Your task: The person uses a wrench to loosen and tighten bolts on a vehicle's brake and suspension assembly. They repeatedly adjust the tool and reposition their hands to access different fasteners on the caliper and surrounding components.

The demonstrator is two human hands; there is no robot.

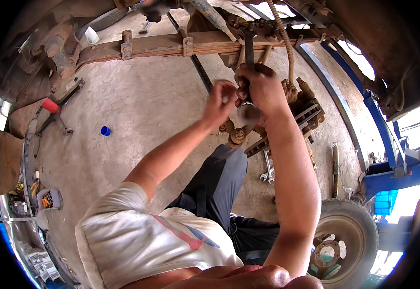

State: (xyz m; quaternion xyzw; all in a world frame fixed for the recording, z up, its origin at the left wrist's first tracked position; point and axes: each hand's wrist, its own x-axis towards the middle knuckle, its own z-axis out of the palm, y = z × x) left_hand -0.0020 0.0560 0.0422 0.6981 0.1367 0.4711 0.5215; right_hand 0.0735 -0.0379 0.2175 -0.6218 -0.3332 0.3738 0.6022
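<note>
My right hand [266, 91] is wrapped round the shank of a long dark wrench [249, 48]. The wrench stands nearly upright, its forked upper jaw at a nut beside the rusty leaf spring [159, 48]. Below the fist, a rounded, blurred end shows next to my wrist. Close on the left, my left hand [220, 103] has its fingers curled toward the wrench. What they pinch, if anything, is hidden. U-bolt legs [266, 55] hang under the spring near the jaw, and a ribbed brown hose [285, 43] runs down to their right.
Rusty brake parts [308, 115] hang right of my forearm. Spanners [267, 168] lie on the concrete floor, with a blue cup [105, 130] farther left. A wheel [347, 241] lies at lower right, near a blue lift post [386, 130]. A red-topped stand [51, 106] is at left.
</note>
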